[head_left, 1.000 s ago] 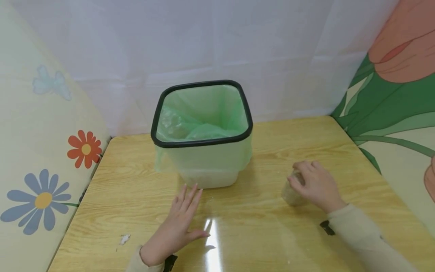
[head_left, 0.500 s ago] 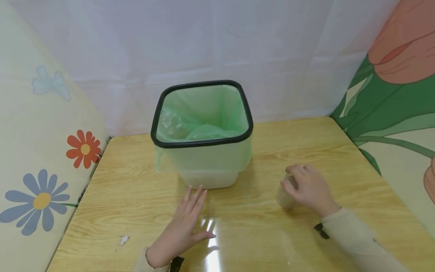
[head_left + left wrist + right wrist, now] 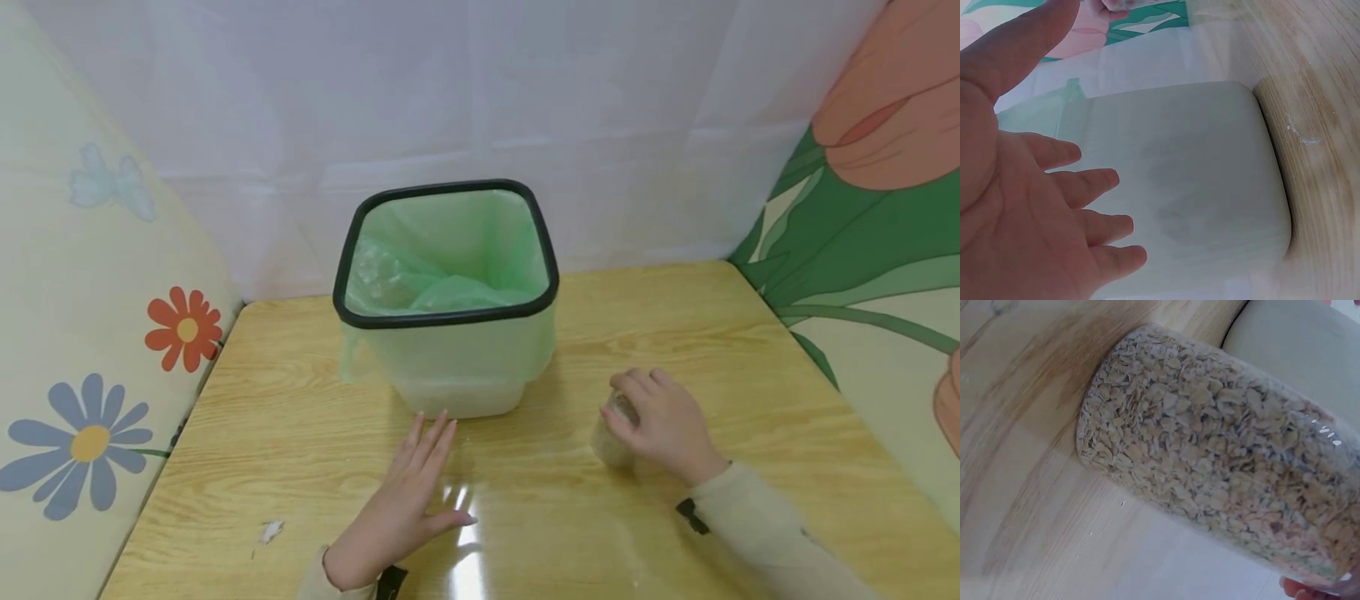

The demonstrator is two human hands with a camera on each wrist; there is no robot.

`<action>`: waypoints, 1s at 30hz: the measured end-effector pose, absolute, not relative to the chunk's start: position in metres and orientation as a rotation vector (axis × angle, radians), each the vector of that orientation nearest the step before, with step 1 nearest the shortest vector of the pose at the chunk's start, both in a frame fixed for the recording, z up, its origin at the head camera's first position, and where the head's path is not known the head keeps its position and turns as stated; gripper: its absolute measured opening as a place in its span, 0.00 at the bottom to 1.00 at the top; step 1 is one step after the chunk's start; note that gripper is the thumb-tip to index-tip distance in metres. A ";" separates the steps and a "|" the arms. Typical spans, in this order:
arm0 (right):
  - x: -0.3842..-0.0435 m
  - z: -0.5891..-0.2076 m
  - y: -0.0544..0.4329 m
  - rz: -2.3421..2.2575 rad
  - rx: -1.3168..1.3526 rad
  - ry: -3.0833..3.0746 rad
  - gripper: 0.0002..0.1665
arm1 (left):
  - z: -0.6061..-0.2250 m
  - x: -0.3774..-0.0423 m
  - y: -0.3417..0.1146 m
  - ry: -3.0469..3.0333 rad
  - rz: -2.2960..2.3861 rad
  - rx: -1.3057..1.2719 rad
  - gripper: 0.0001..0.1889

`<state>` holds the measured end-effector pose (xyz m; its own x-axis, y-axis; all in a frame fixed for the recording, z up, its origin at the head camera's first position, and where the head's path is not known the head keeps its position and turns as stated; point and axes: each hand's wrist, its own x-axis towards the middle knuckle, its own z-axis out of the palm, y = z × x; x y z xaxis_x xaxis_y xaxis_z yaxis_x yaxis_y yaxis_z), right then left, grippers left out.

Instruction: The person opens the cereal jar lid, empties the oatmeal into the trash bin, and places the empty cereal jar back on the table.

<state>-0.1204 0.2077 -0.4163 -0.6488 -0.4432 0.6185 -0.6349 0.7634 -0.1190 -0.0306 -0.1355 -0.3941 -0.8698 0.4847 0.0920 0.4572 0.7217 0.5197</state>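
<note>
The right hand [image 3: 667, 425] is grasping a clear cylindrical container [image 3: 611, 446] of oat flakes [image 3: 1197, 431], thumb and fingers curled around its upper part. The container is at the right of the worktop [image 3: 300, 417], between the waste bin [image 3: 461, 398] and the right edge. It appears upright, base at the surface; full contact cannot be confirmed. The high grip presumably keeps the container from tipping and leaves its base unobstructed.

The left hand [image 3: 397, 508] is released: fingers extended, thumb spread, palm toward the bin's front wall. Contact with that wall cannot be determined. The position would suit steadying the bin — no grip is applied.

The bin stands near the back edge, slightly left of its midpoint, mouth upward. A green liner [image 3: 465, 292] lines the interior and hangs outside below the black rim [image 3: 450, 318] — an arrangement that probably secures the bag. A small white mark [image 3: 272, 531] lies toward the left edge, well apart from both containers.
</note>
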 end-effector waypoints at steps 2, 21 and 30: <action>-0.120 -0.417 0.207 0.429 0.806 -2.370 0.32 | -0.395 -0.031 -0.136 2.868 0.850 0.786 0.54; -0.116 -0.420 0.184 0.452 0.839 -2.344 0.31 | -0.400 -0.029 -0.132 2.841 0.872 0.826 0.52; -0.115 -0.420 0.174 0.453 0.863 -2.336 0.28 | -0.400 -0.030 -0.131 2.844 0.846 0.857 0.51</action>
